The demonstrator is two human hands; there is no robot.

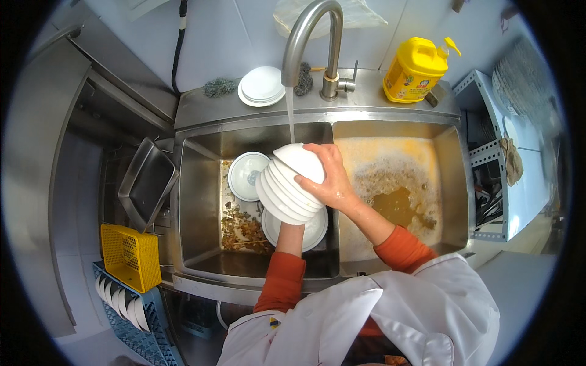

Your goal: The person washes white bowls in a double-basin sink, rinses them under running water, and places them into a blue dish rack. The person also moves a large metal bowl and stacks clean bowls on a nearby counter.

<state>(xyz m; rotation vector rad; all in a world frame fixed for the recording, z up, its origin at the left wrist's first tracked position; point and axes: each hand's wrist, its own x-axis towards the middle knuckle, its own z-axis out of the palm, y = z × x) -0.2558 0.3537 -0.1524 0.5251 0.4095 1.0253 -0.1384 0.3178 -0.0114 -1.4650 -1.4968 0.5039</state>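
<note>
Above the left sink basin, a tilted stack of several white bowls [286, 192] is nested together. My right hand [332, 176] grips the uppermost bowl [300, 160], thumb on its near side and fingers over its far rim. My left hand is hidden beneath the stack, bearing it from below; only the wrist [291, 233] shows. Water runs from the steel faucet [312, 36] down to the top bowl's far edge. Below, in the left basin [201, 206], lie a white bowl with a patterned centre [249, 176] and a white dish [316, 231], partly covered by the stack and wrist.
Food scraps [242, 228] cover part of the left basin floor. Cloudy, foamy water [393, 183] fills the right basin. Behind stand stacked small plates [262, 84], steel scourers [219, 87] and a yellow pump jug [414, 71]. At left are a steel pan [149, 185] and yellow basket [130, 258].
</note>
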